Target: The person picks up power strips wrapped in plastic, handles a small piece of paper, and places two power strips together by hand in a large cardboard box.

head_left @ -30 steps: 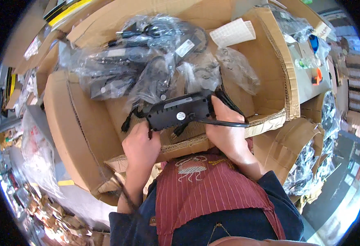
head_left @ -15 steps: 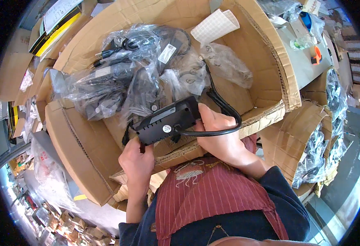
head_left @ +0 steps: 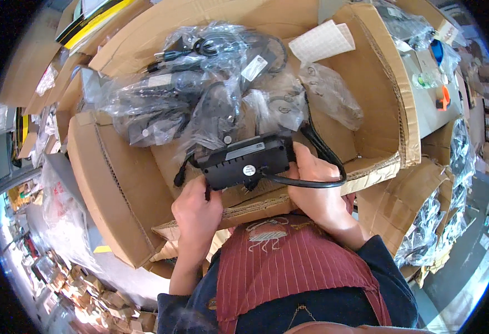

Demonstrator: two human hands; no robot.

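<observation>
A black power adapter (head_left: 228, 170) with slots, a long label and a round white sticker is held between my two hands over the near side of an open cardboard box (head_left: 111, 209). My left hand (head_left: 196, 207) grips its left end, where a short black lead with a plug (head_left: 181, 173) hangs. My right hand (head_left: 314, 177) is closed round the right end. A thick black cable (head_left: 323, 150) loops from the adapter around that hand and back into the box. Behind it lie several bagged black adapters and cords (head_left: 169, 92).
Inside the box at the right are a crumpled clear bag (head_left: 333, 94) and a curled white patterned sheet (head_left: 322, 42). Another carton (head_left: 386, 206) with bagged items stands at the right. An orange object (head_left: 443, 98) lies on the grey table (head_left: 422, 100). Plastic wrap (head_left: 61, 209) hangs at the left.
My view has shifted, so the box and hands sit further right. The adapter has turned nearer to level, still in both hands.
</observation>
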